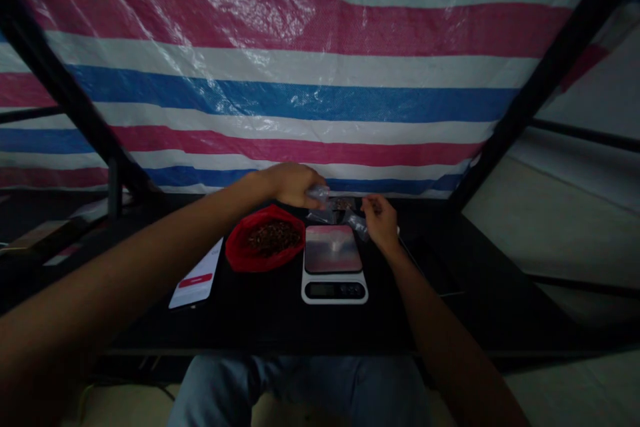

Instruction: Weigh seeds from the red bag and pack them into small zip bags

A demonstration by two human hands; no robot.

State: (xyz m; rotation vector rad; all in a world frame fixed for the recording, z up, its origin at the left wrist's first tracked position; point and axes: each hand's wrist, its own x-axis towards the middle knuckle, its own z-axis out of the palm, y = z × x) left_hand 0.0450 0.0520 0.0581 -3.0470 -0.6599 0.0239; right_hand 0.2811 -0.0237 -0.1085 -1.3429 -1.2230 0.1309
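Observation:
My left hand [296, 185] reaches in from the left behind the kitchen scale, its fingers closed on a clear plastic bag [318, 196]. To the right, my right hand [381, 219] is closed with its fingertips pinched; what they hold is too dim to make out. Small clear bags [357, 224] lie between the hands, and one bag [343, 203] at the back contains brown bits. The white scale [334, 250] has nothing on its metal plate but a reflection. Beside it, an open red bag [237, 250] holds small dark reddish-brown pieces [274, 237].
A phone [197, 280] with a lit screen lies left of the red bag, partly under my left forearm. A dark flat object [430, 260] lies right of the scale. Striped plastic sheeting [310, 107] hangs behind the black table [280, 327], between slanted black posts [530, 93].

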